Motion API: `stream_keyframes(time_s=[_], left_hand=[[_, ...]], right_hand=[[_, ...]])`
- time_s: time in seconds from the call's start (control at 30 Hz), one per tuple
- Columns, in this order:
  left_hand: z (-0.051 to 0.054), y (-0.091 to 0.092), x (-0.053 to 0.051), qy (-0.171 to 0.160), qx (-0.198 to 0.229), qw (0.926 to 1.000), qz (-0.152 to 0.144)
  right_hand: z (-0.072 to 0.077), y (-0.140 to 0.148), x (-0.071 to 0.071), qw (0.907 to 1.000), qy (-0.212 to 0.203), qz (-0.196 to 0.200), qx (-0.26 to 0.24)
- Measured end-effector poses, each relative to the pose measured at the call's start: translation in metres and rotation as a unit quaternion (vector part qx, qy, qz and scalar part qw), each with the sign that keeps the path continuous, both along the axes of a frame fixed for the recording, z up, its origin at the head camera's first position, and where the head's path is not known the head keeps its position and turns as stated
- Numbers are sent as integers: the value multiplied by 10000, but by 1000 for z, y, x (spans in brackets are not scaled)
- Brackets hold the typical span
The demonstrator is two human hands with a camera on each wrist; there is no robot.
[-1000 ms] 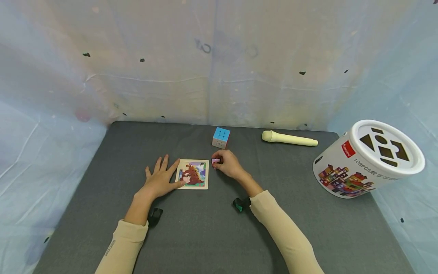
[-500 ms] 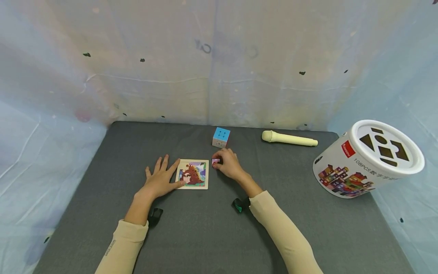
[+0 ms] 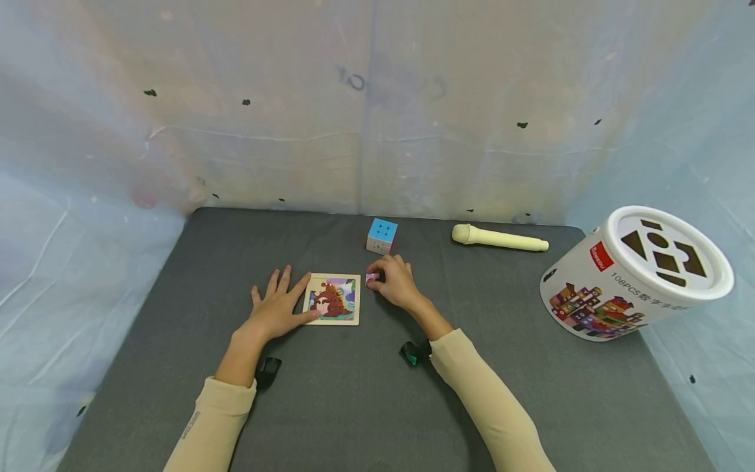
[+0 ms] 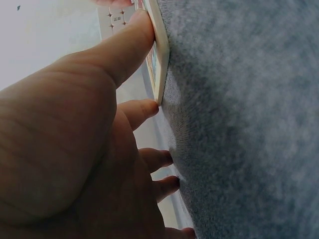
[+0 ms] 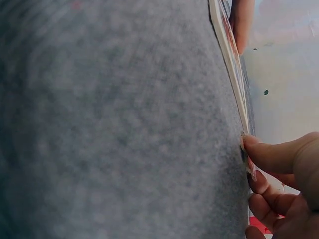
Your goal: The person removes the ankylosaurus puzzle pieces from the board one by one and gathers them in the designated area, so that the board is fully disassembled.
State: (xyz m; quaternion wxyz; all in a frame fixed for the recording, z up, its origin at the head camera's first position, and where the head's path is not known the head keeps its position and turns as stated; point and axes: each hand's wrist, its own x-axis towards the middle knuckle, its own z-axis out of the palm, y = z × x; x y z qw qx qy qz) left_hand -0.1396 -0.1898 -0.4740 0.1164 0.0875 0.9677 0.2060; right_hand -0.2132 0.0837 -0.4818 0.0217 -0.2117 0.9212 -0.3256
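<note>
A square picture puzzle (image 3: 337, 301) in a pale wooden frame lies flat on the dark table. My left hand (image 3: 274, 314) is spread at its left side, the thumb on its lower left part and the index fingertip at the upper left corner. In the left wrist view, that hand's thumb (image 4: 132, 45) presses on the frame (image 4: 160, 55). Just right of the puzzle, my right hand (image 3: 396, 283) pinches a small pinkish puzzle piece (image 3: 371, 278) between thumb and fingers. The right wrist view has this piece (image 5: 250, 167) edge-on near the frame's corner, its face mostly hidden.
Behind the right hand sits a cube puzzle (image 3: 381, 236) with a blue top. A pale yellow toy microphone (image 3: 500, 238) lies at the back right. The large white block bucket (image 3: 625, 282) stands at the right edge. Plastic sheeting (image 3: 366, 111) hangs behind the table.
The right hand's fingers have shifted slightly around the puzzle piece, staying at the same spot. The left hand and the framed puzzle have not moved.
</note>
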Motion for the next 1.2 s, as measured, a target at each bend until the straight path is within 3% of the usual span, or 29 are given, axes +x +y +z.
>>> stream_keyframes(time_s=[0.77, 0.97, 1.2], left_hand=[[1, 1, 1, -4, 70, 10000, -8], [-1, 1, -1, -35, 18, 10000, 0], [0, 0, 0, -44, 1, 10000, 12]], right_hand=[[3, -5, 0, 9998, 112, 39, 174], [12, -26, -2, 9973, 277, 619, 268], [18, -55, -1, 9900, 9, 1325, 489]])
